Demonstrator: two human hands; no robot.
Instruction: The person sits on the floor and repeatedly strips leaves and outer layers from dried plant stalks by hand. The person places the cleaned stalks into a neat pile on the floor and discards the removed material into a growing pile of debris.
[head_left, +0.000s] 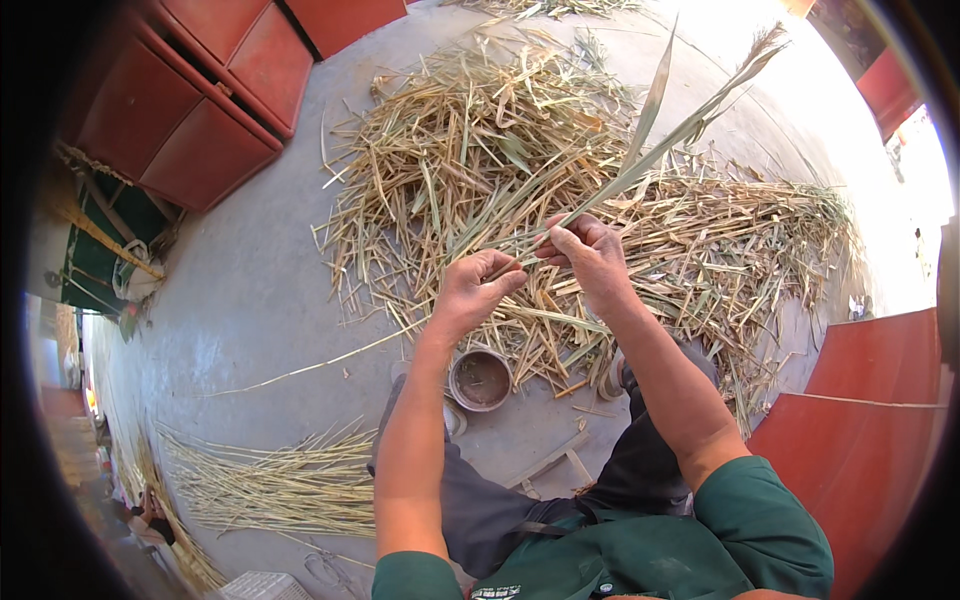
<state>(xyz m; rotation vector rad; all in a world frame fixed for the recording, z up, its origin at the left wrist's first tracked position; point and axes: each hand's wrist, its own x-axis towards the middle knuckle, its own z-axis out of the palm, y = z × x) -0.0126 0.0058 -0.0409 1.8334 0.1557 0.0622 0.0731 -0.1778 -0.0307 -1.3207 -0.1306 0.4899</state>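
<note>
A long reed stalk (611, 186) with green-grey leaves and a feathery plume at its tip slants up to the right in front of me. My left hand (478, 289) pinches its lower part between thumb and fingers. Close beside it, my right hand (589, 251) grips the same stalk further up, just below the leaves. A thin pale stem (319, 364) runs out to the lower left past my left wrist. Beneath both hands spreads a heap of dry leaves and stalks (480, 142). Between my feet stands a round container (481, 380) with a dull brownish interior.
Bare, pale stalks (277, 480) lie in a layer on the concrete floor (225, 300) at left. Red panels (210, 135) stand at upper left, and another red panel (847, 450) at right. A broom (101, 238) leans at far left. A white plastic crate (264, 586) sits at the bottom.
</note>
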